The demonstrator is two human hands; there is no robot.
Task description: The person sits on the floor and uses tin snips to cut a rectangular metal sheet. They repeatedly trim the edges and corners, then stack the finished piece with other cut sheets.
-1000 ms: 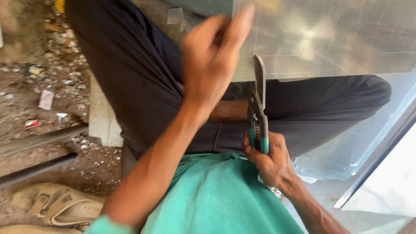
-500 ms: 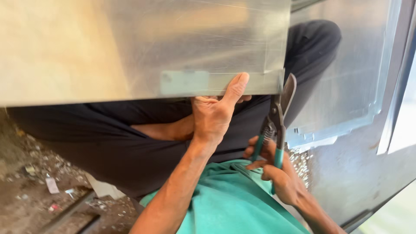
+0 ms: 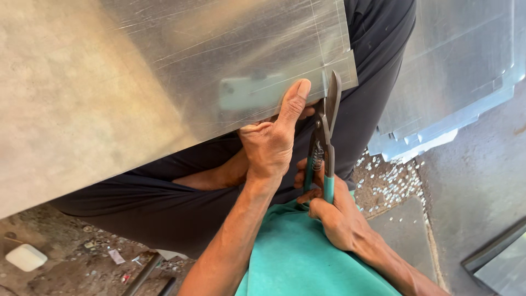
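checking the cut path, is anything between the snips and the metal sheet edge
Nothing visible does: the tin snips in the right hand already meet the metal sheet at its lower edge. The left hand holds the sheet just beside the blades, thumb close.

silvery scratched metal sheet (image 3: 137,82), teal-handled grey snips (image 3: 324,148), teal shirt (image 3: 307,257), black trousers (image 3: 164,208)

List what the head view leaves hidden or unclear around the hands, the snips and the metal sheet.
- Left hand: its fingers sit under the metal sheet; only the thumb shows on top.
- Tin snips: the lower blade is behind the sheet's edge, so the depth of the cut is unclear.
- Right hand: it covers the handle ends.
- Metal sheet: cut off by the top and left frame edges.
- Small scraps on the ground: too small to identify.
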